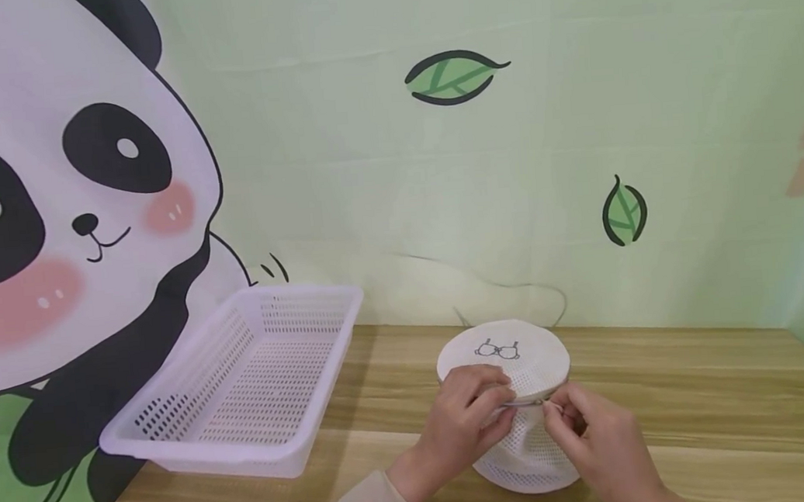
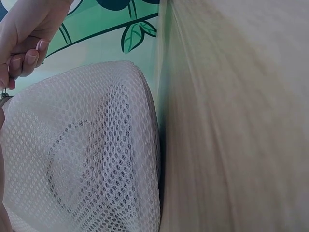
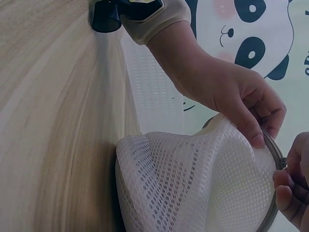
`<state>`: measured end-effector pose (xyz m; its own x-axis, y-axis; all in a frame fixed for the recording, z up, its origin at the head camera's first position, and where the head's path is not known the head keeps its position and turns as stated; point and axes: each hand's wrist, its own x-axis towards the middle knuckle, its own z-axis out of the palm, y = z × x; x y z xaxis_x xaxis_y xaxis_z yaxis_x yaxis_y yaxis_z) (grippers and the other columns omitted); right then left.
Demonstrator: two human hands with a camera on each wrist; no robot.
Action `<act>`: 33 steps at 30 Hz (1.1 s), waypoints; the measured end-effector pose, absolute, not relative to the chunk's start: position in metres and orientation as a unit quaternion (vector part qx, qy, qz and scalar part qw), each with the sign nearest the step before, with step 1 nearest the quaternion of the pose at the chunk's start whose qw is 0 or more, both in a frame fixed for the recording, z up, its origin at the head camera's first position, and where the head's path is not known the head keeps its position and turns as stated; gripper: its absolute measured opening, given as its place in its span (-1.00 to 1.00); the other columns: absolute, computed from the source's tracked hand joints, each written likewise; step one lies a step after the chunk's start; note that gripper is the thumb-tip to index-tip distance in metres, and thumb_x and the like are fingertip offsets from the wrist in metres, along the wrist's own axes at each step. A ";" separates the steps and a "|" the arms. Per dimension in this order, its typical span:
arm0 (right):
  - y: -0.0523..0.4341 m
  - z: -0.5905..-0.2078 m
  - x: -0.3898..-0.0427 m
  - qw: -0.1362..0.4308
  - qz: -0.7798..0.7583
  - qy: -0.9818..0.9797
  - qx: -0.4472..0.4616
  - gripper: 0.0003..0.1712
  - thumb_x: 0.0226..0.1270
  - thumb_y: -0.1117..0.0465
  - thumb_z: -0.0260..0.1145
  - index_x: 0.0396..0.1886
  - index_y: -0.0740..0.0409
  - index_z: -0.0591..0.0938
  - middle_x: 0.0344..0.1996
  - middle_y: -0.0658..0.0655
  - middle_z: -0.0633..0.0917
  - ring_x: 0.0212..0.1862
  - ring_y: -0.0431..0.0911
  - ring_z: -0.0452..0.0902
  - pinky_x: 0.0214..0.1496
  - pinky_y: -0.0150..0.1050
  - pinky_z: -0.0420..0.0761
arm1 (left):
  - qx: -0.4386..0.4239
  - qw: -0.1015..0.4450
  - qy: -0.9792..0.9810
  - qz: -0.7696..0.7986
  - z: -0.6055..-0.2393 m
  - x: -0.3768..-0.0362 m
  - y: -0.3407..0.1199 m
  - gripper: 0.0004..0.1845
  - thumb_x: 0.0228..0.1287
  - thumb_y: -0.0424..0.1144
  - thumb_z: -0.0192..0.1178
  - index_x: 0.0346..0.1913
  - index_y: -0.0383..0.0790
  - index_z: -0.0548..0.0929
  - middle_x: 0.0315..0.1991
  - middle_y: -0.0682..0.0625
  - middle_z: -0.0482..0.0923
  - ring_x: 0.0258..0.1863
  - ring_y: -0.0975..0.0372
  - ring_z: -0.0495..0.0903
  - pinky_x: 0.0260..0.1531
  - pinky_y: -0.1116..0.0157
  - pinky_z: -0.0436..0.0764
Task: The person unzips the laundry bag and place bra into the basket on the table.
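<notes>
A round white mesh laundry bag [image 1: 529, 471] with a glasses-like or bra-like drawing on its lid [image 1: 542, 350] stands upright on the table. Around its upper edge runs a grey zipper [image 3: 273, 145]. My left hand [image 1: 465, 410] grips the bag's edge on the near left, thumb below the zipper and fingers above. At the front right, my right hand [image 1: 600, 435] pinches the small zipper pull [image 3: 284, 163] between thumb and fingertips. The mesh side [image 2: 96, 145] sags inward in the left wrist view. Whether anything lies inside cannot be seen.
A white slotted plastic basket [image 1: 299, 437] sits to the left on the wooden table [image 1: 664, 388]. Behind the table hangs a green backdrop [image 1: 338, 131] printed with a panda and leaves.
</notes>
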<state>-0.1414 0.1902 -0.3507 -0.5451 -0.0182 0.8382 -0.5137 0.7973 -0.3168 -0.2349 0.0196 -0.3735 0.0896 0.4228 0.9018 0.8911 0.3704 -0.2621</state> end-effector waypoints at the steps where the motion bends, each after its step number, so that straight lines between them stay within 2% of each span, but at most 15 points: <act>1: 0.191 -0.351 -0.142 0.450 0.274 -0.835 0.159 -0.73 -0.07 0.47 0.35 -0.57 0.03 0.50 -0.68 -0.23 0.39 -0.56 -0.51 0.24 -0.58 -0.63 0.31 | -0.515 0.527 -0.638 -0.222 -0.373 -0.235 0.020 -0.77 -0.12 -0.32 0.41 -0.34 -0.15 0.61 -0.17 -0.01 0.61 -0.14 0.18 0.60 0.04 0.31 0.55; 33: 0.196 -0.350 -0.146 0.456 0.270 -0.836 0.143 -0.75 -0.07 0.47 0.35 -0.59 0.05 0.51 -0.70 -0.20 0.39 -0.58 -0.50 0.21 -0.60 -0.62 0.28 | -0.501 0.519 -0.652 -0.235 -0.374 -0.235 0.017 -0.77 -0.13 -0.37 0.37 -0.37 -0.16 0.56 -0.18 0.00 0.60 -0.15 0.19 0.59 0.01 0.35 0.56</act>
<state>-0.1459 0.1962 -0.3501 -0.5430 0.0070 0.8397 -0.4855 0.8133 -0.3208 -0.2354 0.0169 -0.3736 0.0399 0.4094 0.9115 0.8970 0.3872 -0.2132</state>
